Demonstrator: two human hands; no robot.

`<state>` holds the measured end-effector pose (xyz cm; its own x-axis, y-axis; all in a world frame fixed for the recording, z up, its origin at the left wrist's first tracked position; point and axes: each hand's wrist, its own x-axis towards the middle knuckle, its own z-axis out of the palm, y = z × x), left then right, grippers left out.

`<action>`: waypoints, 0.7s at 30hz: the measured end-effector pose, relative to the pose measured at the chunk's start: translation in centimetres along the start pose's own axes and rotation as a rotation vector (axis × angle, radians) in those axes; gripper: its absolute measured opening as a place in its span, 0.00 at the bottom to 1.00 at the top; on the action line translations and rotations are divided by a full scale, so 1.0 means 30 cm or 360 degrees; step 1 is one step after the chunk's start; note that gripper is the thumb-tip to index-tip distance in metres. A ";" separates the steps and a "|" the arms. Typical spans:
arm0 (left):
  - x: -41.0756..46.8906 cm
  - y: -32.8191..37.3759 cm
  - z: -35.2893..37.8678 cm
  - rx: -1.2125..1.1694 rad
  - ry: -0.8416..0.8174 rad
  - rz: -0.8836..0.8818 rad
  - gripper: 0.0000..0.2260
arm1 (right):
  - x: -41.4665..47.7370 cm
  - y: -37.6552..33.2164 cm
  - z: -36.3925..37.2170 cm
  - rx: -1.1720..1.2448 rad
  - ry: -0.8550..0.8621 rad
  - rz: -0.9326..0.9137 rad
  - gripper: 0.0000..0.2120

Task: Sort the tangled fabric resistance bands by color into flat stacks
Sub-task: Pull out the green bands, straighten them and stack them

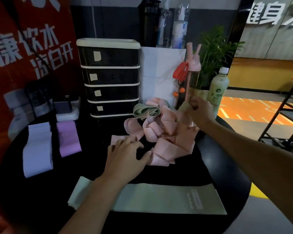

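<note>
While my left hand [125, 152] lies spread on the near edge of the tangled heap of pink fabric bands [167, 132], my right hand [199, 110] pinches a sage-green fabric band [184, 105] behind it, which I judge needs a gentle pull free next.

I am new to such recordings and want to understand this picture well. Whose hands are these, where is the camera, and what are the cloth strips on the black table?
There is no machine here. A person wears one camera on the head, so the picture looks forward and down at that person's own two hands. The strips are fabric resistance bands on a round black table. Sorted by colour and lying flat are a pale lilac stack, a purple stack and, nearest the camera, a green stack. In the middle is a tangled pink pile. The left hand rests with spread fingers on a flat pink band. The right hand pinches the end of a green band above the pile. Behind stands a drawer unit.
</note>
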<state>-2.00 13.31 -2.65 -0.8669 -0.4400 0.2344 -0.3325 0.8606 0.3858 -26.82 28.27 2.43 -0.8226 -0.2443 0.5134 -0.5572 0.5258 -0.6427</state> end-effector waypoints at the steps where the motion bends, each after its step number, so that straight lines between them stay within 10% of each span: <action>1: 0.000 0.001 -0.001 -0.0017 0.0009 -0.0011 0.19 | 0.003 -0.007 -0.008 -0.0001 0.0023 -0.0043 0.08; 21: 0.007 0.193 -0.261 -0.0314 0.0681 0.0449 0.07 | -0.053 -0.311 -0.350 0.0390 0.0239 -0.0388 0.03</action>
<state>-1.19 16.20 6.61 -0.6703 -0.2993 0.6790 0.0026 0.9141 0.4056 -19.13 32.30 13.56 -0.6470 -0.2065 0.7340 -0.7600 0.2522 -0.5989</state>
